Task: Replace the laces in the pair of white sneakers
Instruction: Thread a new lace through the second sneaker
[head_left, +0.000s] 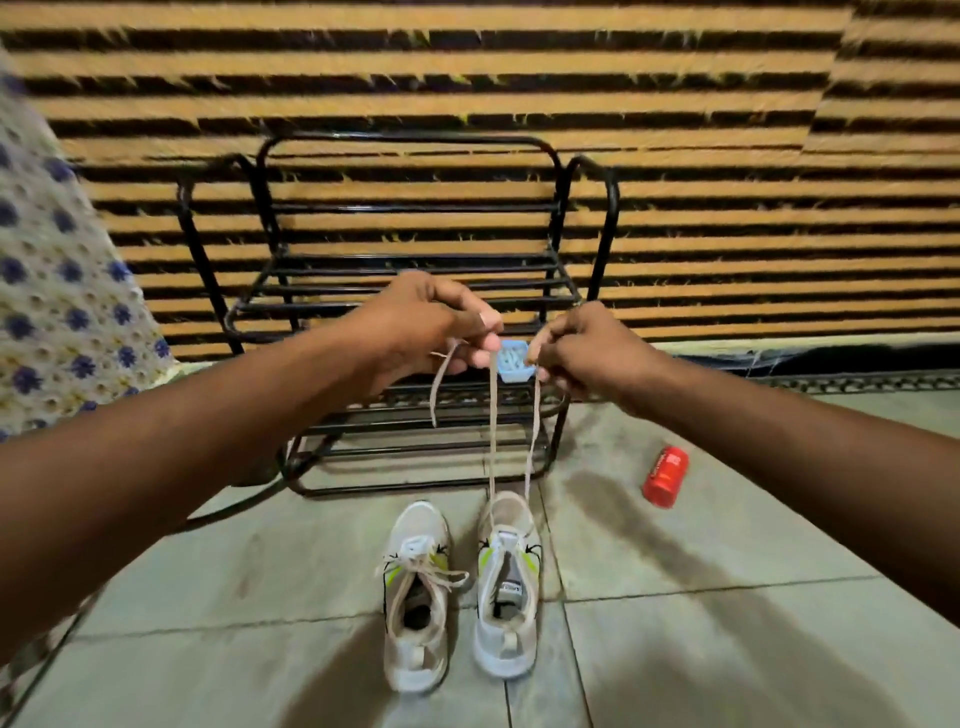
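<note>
The lace (492, 415) rises taut from the right sneaker (508, 587), pinched by both raised hands.

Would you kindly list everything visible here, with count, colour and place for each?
sneakers: 2, white with yellow-green accents, side by side on the floor; left sneaker laced, right sneaker open over the tongue
lace: 1, off-white, rising from the right sneaker's toe end to both hands
rack: 1, black metal, behind the sneakers
tray: 1, light blue, behind the hands; what it rests on is hidden
can: 1, red, lying on the floor at right
mat: 1, tan and black stripes, behind the rack
cloth: 1, pale with blue spots, far left
floor: grey tiles
left hand: pinches the lace
right hand: pinches the lace
</note>
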